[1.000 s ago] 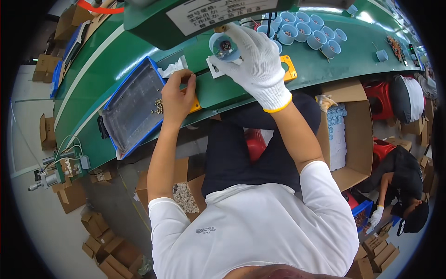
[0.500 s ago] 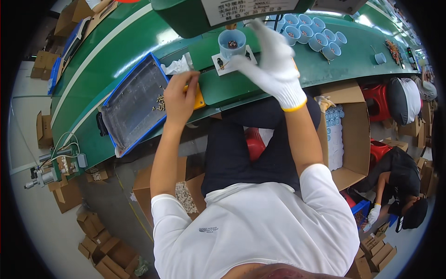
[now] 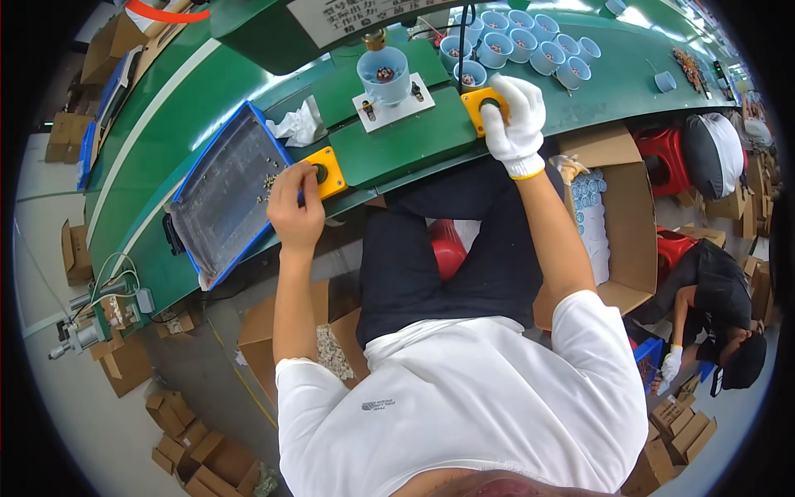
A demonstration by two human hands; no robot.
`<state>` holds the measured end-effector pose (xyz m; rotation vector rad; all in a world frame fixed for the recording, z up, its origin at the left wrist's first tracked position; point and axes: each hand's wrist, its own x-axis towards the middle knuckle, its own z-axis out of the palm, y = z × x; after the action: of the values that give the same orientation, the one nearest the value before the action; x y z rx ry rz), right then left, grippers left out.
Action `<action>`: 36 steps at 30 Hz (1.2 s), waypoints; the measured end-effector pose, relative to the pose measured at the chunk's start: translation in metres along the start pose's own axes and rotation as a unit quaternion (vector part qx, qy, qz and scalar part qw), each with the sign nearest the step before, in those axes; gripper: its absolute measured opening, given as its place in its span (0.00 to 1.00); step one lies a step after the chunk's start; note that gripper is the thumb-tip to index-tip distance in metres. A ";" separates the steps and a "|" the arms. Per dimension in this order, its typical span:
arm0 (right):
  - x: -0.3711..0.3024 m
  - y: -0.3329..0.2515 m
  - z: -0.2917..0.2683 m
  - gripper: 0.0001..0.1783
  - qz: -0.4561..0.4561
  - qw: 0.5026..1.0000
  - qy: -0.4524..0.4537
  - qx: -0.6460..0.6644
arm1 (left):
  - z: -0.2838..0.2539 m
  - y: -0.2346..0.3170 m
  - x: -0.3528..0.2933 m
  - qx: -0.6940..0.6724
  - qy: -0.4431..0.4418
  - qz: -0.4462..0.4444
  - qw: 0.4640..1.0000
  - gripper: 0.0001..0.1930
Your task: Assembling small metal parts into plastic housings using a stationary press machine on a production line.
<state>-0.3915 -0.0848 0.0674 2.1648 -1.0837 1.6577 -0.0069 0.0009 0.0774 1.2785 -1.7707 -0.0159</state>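
**Blue cup (image 3: 383,76) upright on white plate (image 3: 396,108)**

Left hand (image 3: 296,211), bare: fingers half curled, thumb slightly apart, nothing seen held; fingertips at the black button of a yellow box (image 3: 334,179). Right hand (image 3: 517,124), white-gloved: thumb and fingers spread, thumb at the button of the second box (image 3: 474,110). Cannot tell whether either button is pressed. Cup stands between the hands and beyond them, under a brass fitting (image 3: 374,39). Blue-rimmed tray (image 3: 219,203) left of the left hand, small loose pieces (image 3: 269,184) on its nearer side. More cups (image 3: 522,45) beyond the right hand.
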 end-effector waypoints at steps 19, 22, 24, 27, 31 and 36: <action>-0.010 0.002 0.001 0.13 0.109 0.993 -0.015 0.035 | 0.023 0.014 0.044 -0.080 -0.050 -0.109 0.990 0.08; -0.010 0.001 0.001 0.13 0.111 0.993 -0.012 0.038 | 0.022 0.012 0.044 -0.087 -0.051 -0.112 0.989 0.08; -0.010 0.001 0.000 0.13 0.113 0.993 -0.011 0.039 | 0.020 0.011 0.045 -0.053 -0.083 -0.116 0.988 0.10; -0.009 0.001 0.000 0.13 0.113 0.993 -0.012 0.041 | 0.019 0.008 0.044 -0.061 -0.077 -0.082 0.992 0.12; -0.009 0.001 -0.002 0.13 0.112 0.993 -0.012 0.041 | 0.021 0.010 0.045 -0.085 -0.081 -0.120 0.986 0.10; -0.006 0.000 0.001 0.12 0.107 0.993 -0.012 0.050 | 0.013 0.030 0.083 -0.091 -0.049 -0.045 0.994 0.06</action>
<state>-0.3912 -0.0832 0.0620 2.2008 -1.3055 1.8162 -0.0408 -0.0540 0.1397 1.2404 -1.7495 -0.2893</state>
